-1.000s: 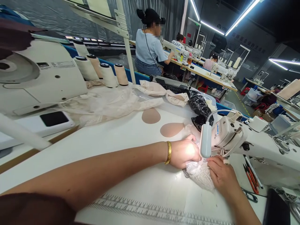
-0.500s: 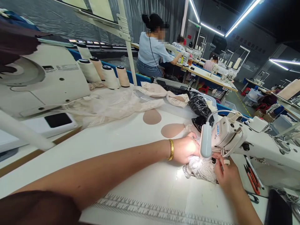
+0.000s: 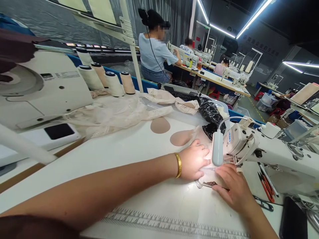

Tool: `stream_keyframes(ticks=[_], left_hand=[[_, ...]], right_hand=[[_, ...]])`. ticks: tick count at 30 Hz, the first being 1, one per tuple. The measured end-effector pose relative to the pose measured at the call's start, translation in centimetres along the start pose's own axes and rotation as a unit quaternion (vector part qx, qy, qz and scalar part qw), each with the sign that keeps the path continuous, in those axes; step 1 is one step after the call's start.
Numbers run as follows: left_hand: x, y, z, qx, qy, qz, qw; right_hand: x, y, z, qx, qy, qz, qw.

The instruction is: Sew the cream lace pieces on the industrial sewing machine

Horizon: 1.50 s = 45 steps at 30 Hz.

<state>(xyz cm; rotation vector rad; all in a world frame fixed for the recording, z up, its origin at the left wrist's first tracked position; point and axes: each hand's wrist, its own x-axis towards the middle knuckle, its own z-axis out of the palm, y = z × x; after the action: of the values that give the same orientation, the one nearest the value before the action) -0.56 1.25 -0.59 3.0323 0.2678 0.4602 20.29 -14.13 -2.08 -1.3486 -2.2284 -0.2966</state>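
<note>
In the head view, my left hand lies on the table left of the sewing machine's lamp, palm down with fingers spread. A sheer pale fabric runs behind and beneath it toward the needle area. My right hand rests just in front of the sewing machine, fingers stretched out and thumb apart, its fingertips by the lit fabric. The lamp hides part of the fabric and the needle. Between the hands, a dark slot with a metal edge shows in the table.
Two beige oval pads lie behind my left hand. Pale lace garments and thread cones are at the left. Orange-handled snips and a black phone-like object lie at right. A ruler strip runs along the front. Co-workers sit beyond.
The bunched white lace in front of the machine is no longer seen there. My left hand's fingers have spread, and my right hand has shifted left, flattening. The view has turned slightly.
</note>
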Motion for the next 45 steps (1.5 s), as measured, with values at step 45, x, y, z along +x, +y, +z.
stream_keyframes(ticks=[45], left_hand=[[0.7, -1.6, 0.7, -0.124, 0.028, 0.111, 0.986]], right_hand=[[-1.2, 2.5, 1.5, -0.079, -0.055, 0.111, 0.989]])
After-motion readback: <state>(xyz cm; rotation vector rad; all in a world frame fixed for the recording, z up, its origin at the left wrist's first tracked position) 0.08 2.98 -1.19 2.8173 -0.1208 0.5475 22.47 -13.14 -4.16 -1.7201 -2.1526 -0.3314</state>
